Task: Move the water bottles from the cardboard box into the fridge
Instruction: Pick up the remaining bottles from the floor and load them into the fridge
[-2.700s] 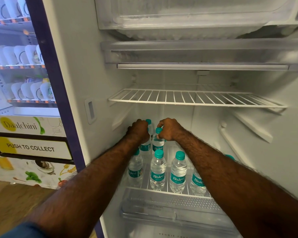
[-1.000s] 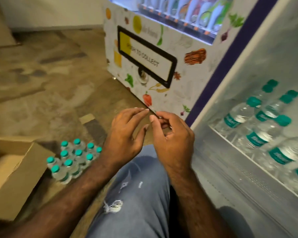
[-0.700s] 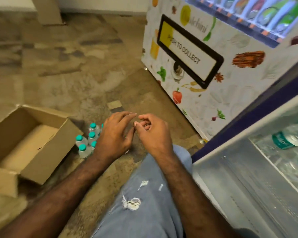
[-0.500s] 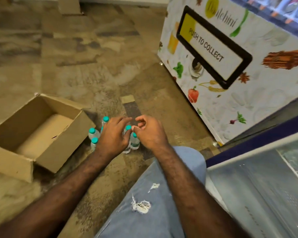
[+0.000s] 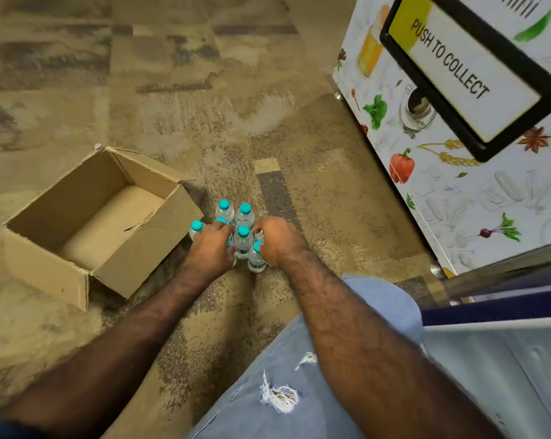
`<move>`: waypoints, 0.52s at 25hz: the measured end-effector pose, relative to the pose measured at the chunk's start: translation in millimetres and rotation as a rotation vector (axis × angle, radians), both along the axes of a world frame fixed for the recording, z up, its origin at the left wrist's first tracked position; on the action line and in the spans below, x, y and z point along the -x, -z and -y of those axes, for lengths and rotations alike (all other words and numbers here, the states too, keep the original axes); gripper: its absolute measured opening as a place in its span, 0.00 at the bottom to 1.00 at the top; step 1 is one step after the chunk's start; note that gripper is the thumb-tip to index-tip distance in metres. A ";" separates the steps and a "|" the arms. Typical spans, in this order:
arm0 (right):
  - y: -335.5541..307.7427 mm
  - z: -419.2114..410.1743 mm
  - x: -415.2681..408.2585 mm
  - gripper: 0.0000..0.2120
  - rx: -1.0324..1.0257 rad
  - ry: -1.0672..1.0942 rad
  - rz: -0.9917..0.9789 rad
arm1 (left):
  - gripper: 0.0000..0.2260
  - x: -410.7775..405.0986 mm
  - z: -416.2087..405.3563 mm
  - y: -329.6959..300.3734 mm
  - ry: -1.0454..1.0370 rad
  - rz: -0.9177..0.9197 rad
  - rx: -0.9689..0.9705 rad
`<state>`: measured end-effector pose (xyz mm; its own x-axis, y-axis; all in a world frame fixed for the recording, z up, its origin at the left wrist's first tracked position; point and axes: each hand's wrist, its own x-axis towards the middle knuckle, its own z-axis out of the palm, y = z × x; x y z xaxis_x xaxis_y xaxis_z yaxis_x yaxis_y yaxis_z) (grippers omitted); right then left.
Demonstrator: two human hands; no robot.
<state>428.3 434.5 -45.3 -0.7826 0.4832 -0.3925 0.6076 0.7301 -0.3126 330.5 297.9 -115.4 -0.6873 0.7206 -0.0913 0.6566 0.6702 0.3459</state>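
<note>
Both forearms reach forward and down from the lower edge of the view, converging on a cluster of bottles (image 5: 243,231) on the floor (image 5: 204,106). The bottles are small, clear, upright, with teal caps and teal label bands; they stand packed together just right of the box (image 5: 77,248), outside it. The box is open-topped brown cardboard, its visible interior holding no bottles. The left hand (image 5: 211,247) lies knuckles-up over the cluster's left side, fingers curled down among the caps; which bottle it grips cannot be told. The right hand (image 5: 279,240) is curled over the cluster's right side, fingers hidden against the bottles; its hold cannot be told either. One knee in torn jeans (image 5: 299,375) sits near the cluster. Far right of the box stand a vending machine (image 5: 458,185) and the fridge (image 5: 505,359).
</note>
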 end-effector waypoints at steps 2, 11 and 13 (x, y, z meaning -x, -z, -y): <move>10.5 0.0 5.8 0.22 -0.006 -0.030 0.071 | 0.22 4.7 2.6 6.9 0.003 0.022 0.035; 40.0 3.9 12.6 0.25 -0.130 -0.255 0.228 | 0.23 13.3 0.8 26.9 0.041 0.018 0.139; 42.4 6.4 16.1 0.22 -0.147 -0.286 0.245 | 0.24 13.9 -0.6 27.8 0.033 0.007 0.148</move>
<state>412.2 428.2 -87.7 -0.7857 0.3246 -0.5267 0.4171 0.9066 -0.0634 316.6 298.6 -143.2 -0.6622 0.7213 -0.2030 0.6774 0.6921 0.2494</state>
